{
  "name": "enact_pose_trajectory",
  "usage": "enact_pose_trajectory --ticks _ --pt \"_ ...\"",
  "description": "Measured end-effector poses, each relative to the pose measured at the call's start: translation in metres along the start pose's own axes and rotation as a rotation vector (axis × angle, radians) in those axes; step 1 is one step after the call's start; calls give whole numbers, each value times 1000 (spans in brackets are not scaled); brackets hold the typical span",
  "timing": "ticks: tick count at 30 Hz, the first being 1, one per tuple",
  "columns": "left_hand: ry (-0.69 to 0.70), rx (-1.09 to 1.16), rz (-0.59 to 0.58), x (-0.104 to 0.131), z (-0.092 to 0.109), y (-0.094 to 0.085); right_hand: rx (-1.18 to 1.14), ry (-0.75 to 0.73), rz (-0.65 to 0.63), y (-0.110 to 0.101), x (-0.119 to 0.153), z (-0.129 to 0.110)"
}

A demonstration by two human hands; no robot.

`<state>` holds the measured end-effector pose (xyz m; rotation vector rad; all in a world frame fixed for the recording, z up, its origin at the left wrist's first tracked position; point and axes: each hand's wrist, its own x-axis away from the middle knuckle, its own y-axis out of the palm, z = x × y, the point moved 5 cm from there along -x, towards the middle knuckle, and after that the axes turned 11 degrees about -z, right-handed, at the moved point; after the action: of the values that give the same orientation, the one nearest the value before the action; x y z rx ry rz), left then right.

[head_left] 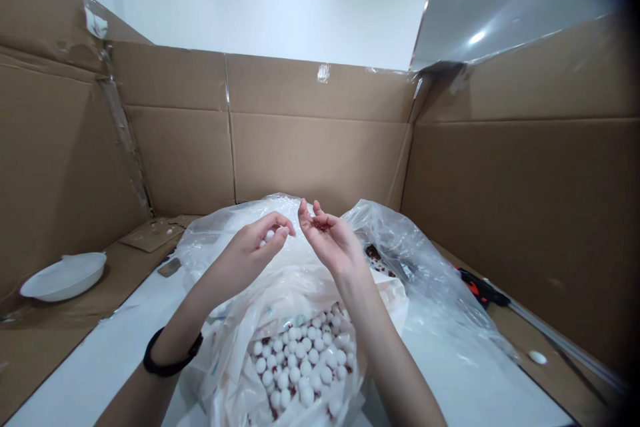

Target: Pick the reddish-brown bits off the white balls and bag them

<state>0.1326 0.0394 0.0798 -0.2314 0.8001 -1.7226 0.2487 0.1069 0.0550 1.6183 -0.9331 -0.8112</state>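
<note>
Curled around a few small white balls [269, 236], my left hand [247, 250] hovers over the plastic bags at the middle. My right hand [337, 243] is turned palm up beside it, lightly cupped, with reddish-brown bits [321, 225] lying in the palm. The two hands are close but apart. Below them, an opened white plastic bag [233, 353] holds many white balls [300, 363] mixed with more reddish-brown bits. Behind my right wrist, a clear plastic bag [400, 240] contains dark red-brown bits [376, 257].
Cardboard walls [320, 147] enclose the white table [430, 367] at the back and sides. At left lies a white dish [65, 277] on cardboard. A black-and-red tool [483, 288] with a long rod rests at right, near a small white disc [537, 357].
</note>
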Motion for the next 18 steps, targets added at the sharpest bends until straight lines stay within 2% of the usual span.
enact_pose_trajectory --ticks 4,7,13,18 --pt "21 29 52 -3 -1 -1 26 21 -33 2 -1 5" --pt "32 90 82 -5 -1 -2 63 30 -122 3 -3 9" --pt "47 493 77 -8 -8 -4 124 -2 -330 8 -4 17" --pt "101 795 11 -13 -11 -4 210 35 -347 10 1 24"
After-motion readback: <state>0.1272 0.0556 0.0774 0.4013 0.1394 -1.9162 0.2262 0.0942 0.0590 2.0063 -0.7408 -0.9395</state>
